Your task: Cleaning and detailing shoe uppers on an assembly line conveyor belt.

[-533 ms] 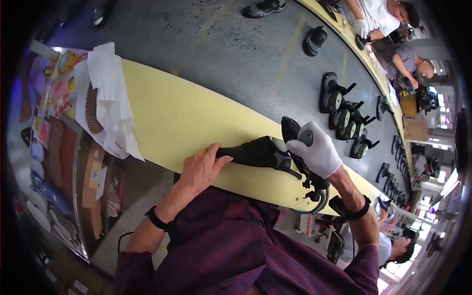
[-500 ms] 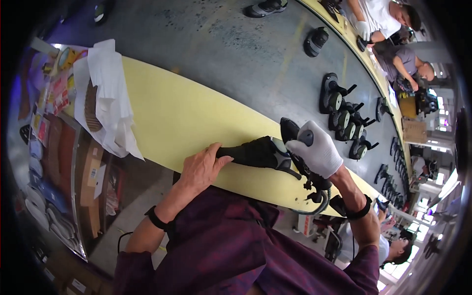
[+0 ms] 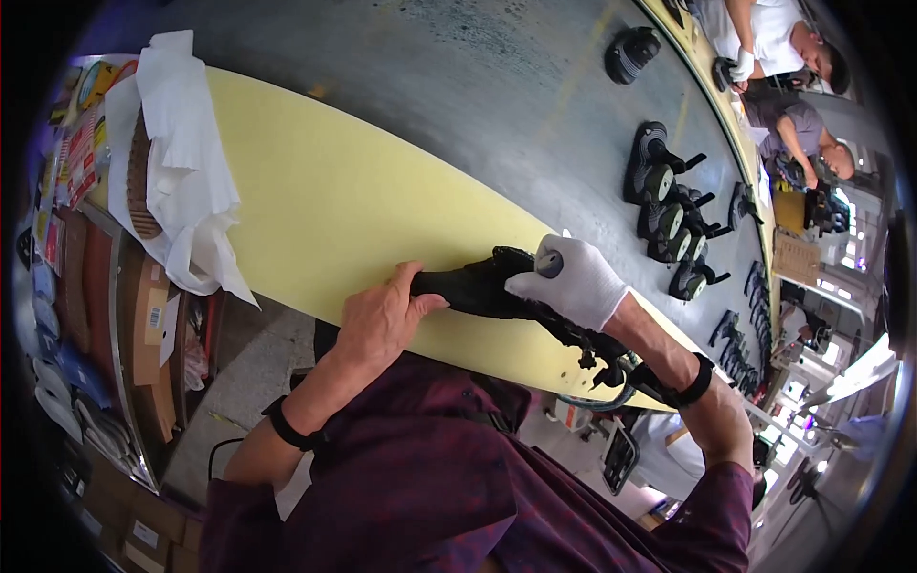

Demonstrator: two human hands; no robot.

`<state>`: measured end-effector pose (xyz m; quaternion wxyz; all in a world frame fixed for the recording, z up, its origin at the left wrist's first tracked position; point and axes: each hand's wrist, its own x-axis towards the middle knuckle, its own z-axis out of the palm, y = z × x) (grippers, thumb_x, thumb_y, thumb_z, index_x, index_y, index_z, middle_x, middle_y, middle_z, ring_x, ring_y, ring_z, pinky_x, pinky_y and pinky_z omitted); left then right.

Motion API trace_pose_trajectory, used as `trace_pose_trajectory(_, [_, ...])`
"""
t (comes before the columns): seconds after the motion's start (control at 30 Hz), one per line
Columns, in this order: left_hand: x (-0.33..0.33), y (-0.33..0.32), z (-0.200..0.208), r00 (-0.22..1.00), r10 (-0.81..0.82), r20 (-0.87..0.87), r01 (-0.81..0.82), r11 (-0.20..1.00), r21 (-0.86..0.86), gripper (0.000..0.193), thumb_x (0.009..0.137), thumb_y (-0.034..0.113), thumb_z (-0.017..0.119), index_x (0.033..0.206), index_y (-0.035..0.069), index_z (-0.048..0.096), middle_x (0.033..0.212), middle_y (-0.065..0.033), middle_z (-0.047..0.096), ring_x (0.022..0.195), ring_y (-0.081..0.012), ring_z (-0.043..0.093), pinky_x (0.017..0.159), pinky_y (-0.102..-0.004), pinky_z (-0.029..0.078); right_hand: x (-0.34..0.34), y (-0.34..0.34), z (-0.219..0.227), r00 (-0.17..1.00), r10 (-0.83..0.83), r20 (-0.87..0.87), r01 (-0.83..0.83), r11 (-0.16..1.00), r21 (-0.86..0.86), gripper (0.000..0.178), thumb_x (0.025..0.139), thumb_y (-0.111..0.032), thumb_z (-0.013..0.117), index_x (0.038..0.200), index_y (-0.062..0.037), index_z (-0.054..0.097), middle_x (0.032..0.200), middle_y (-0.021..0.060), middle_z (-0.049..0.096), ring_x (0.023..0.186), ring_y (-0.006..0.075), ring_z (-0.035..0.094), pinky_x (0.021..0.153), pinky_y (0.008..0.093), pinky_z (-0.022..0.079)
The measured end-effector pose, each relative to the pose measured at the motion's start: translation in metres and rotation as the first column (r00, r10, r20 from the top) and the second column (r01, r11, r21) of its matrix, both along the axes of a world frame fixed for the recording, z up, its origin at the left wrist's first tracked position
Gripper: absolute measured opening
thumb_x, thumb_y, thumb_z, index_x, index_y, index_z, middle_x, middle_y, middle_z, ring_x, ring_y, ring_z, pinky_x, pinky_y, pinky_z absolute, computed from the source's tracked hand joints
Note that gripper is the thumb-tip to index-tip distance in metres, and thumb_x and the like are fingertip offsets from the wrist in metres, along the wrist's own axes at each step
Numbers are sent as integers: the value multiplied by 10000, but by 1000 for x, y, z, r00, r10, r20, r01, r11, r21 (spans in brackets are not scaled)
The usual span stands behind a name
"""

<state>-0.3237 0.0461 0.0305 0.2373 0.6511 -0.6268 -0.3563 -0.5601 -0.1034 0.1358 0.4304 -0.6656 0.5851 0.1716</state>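
Observation:
My bare left hand [image 3: 374,320] grips the narrow end of a black shoe [image 3: 463,289] between thumb and fingers, and the shoe lies across the pale yellow bench [image 3: 325,201]. In a white glove, my right hand [image 3: 581,288] is closed round the grey handle of a black iron [image 3: 548,264] with a hose trailing from its rear. The iron lies over the right part of the shoe and hides it there. Whether its face touches the shoe cannot be told.
Beyond the bench runs a dark grey conveyor belt [image 3: 458,115] with several black shoes [image 3: 659,181] on it. White paper [image 3: 186,162] is draped over the bench's left end, beside a shelf with cardboard boxes [image 3: 150,315]. Other people [image 3: 750,38] work across the belt.
The iron has tipped over and come left onto the shoe; its pointed front, earlier beside the shoe, now lies over it. My left hand keeps its hold. The whole view has shifted slightly.

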Motion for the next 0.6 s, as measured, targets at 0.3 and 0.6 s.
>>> trace_pose_trajectory(0.3, [7, -3, 7, 980, -37, 194, 45, 998, -41, 539, 898, 509, 812, 1049, 41, 591, 818, -127, 719, 780, -360, 731, 676, -463, 572, -13, 13, 6, 998, -41, 40, 43, 998, -42, 549, 823, -465, 907, 888, 30, 679, 759, 116, 704, 721, 194, 681, 695, 376, 563])
trace_pose_trajectory(0.6, [1, 4, 1, 976, -8, 216, 30, 995, -97, 597, 872, 588, 813, 792, 51, 565, 545, -101, 608, 554, -294, 692, 518, -412, 549, -38, 11, 27, 992, -119, 50, 124, 986, -110, 468, 848, -382, 902, 862, 24, 670, 731, 81, 703, 671, 135, 667, 634, 323, 547])
